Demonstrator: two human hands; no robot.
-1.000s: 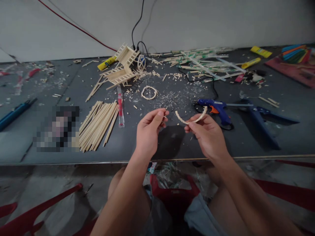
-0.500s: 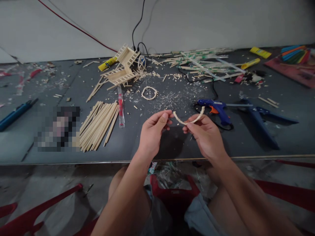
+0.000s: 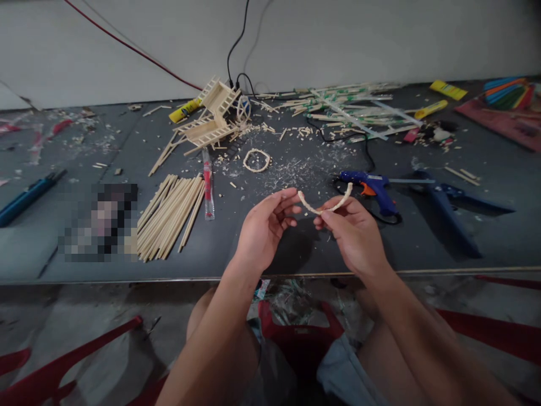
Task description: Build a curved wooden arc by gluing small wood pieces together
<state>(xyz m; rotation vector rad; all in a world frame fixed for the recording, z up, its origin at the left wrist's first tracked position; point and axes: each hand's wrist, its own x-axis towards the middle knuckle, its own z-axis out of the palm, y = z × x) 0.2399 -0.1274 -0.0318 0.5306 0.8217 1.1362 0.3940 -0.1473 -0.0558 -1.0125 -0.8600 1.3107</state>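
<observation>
Between thumb and fingers, my right hand pinches a pale curved strip made of short pieces, a half-ring whose ends point up. My left hand is beside the strip's left end, its fingers parted and bent; whether a fingertip touches that end I cannot tell. Farther back on the dark table lies a closed ring of similar pale pieces. Just beyond my right hand rests a blue glue gun with an orange trigger and a clear glue stick in its back.
Thin wooden sticks lie in a pile at left, beside a red plastic-wrapped strip. A small stick-built model stands behind. Blue-handled cutters lie at right, more sticks at the back. Scraps litter the table.
My left hand's fingers have spread apart and its thumb has lifted from the fingertips. My right hand and the curved strip have barely moved.
</observation>
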